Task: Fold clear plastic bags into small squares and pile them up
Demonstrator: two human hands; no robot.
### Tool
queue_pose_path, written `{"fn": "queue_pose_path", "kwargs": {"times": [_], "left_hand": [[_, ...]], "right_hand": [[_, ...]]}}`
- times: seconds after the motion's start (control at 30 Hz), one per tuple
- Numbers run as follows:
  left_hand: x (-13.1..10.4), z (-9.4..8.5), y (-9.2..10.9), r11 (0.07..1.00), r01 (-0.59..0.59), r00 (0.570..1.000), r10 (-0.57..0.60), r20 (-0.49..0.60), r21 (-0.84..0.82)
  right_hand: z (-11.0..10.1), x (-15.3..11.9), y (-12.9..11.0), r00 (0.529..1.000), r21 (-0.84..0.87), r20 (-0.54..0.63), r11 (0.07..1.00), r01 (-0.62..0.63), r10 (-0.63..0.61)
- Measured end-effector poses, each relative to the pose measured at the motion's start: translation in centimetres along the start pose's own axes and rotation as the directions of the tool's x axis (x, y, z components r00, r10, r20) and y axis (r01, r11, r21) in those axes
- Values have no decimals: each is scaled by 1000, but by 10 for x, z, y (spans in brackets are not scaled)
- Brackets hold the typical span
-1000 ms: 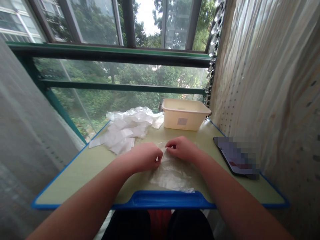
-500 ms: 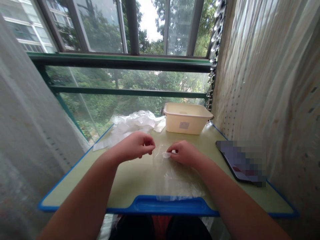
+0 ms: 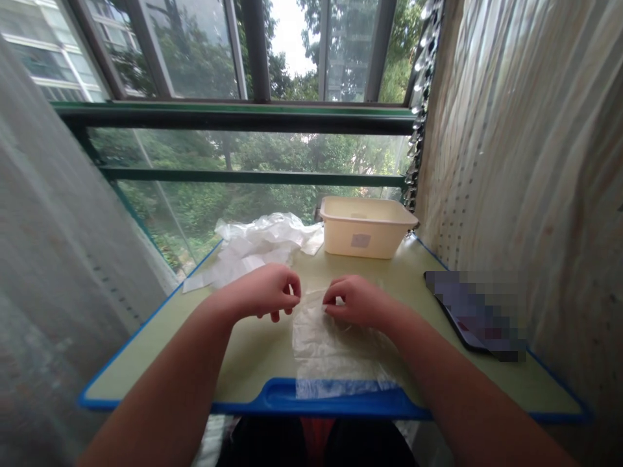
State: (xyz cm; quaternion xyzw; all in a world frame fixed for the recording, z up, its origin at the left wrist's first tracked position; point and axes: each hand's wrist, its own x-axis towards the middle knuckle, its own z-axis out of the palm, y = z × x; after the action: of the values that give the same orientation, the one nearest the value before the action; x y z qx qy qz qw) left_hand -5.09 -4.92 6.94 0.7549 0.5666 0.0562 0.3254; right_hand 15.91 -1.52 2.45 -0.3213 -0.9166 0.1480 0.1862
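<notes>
A clear, wrinkled plastic bag [image 3: 335, 357] lies on the pale green table, its near end over the blue tray edge. My left hand [image 3: 277, 292] is at the bag's upper left corner, thumb and index finger pinched together; what they hold, if anything, is too small to make out. My right hand [image 3: 353, 299] rests over the upper part of the bag, its thumb and fingertips pinched on the plastic. The two hands are a short way apart, fingertips facing each other.
A cream plastic bin [image 3: 365, 227] stands at the back right of the table [image 3: 156, 363]. Crumpled white plastic [image 3: 263, 240] lies at the back left. A dark, blurred-out phone [image 3: 472, 314] lies at the right edge. Curtains hang on both sides.
The bag's near end has shifted left and spread out. The small white piece at my right fingertips no longer shows. My left hand has moved slightly down.
</notes>
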Motion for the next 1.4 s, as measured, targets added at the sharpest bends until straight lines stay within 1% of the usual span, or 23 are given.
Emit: {"fn": "queue_pose_path", "kwargs": {"times": [0.13, 0.23, 0.33, 0.47, 0.53, 0.63, 0.7, 0.87, 0.93, 1.03, 1.17, 1.27, 1.33, 1.4], "left_hand": [[1, 2, 1, 1000, 21, 1000, -21, 8, 22], [2, 2, 2, 1000, 16, 1000, -16, 10, 17], [2, 2, 1, 1000, -4, 1000, 4, 13, 17], [1, 0, -1, 999, -35, 999, 34, 37, 7], [1, 0, -2, 999, -49, 997, 49, 52, -9], [2, -1, -4, 998, -58, 996, 60, 72, -28], [3, -1, -4, 998, -61, 994, 63, 86, -28], [5, 1, -4, 997, -78, 990, 81, 119, -25], [5, 1, -3, 997, -69, 991, 71, 113, -21], [5, 0, -4, 998, -66, 994, 68, 89, -22], [5, -1, -6, 995, -98, 993, 97, 68, 14], [4, -2, -6, 991, -121, 992, 119, 34, 60], [4, -1, -7, 991, -119, 992, 117, 46, 56], [4, -2, -7, 993, -114, 991, 110, 81, 41]], "right_hand": [[-4, -1, -3, 1000, -4, 15, 1000, -8, 8], [-7, -3, -7, 998, 37, 58, 999, -21, 19], [-9, -5, -10, 994, 103, 106, 994, -31, 20], [-13, -7, -8, 991, 251, 123, 965, -82, 53], [-14, -6, -3, 992, 272, 76, 955, -115, 98], [-13, -5, 6, 986, 158, -42, 975, -156, 164], [-11, -4, 10, 982, 94, -68, 981, -171, 177], [-6, -2, 9, 990, 127, 35, 982, -139, 136], [-5, -1, 7, 990, 122, 84, 985, -123, 113], [-4, -2, 5, 990, 106, 134, 993, -58, 43], [-6, -4, -1, 981, 68, 193, 998, 19, -32], [-13, -5, -8, 969, 164, 238, 986, 25, -64], [-17, -5, -10, 978, 255, 206, 967, -11, -43], [-18, -4, -7, 995, 298, 93, 952, -68, 42]]}}
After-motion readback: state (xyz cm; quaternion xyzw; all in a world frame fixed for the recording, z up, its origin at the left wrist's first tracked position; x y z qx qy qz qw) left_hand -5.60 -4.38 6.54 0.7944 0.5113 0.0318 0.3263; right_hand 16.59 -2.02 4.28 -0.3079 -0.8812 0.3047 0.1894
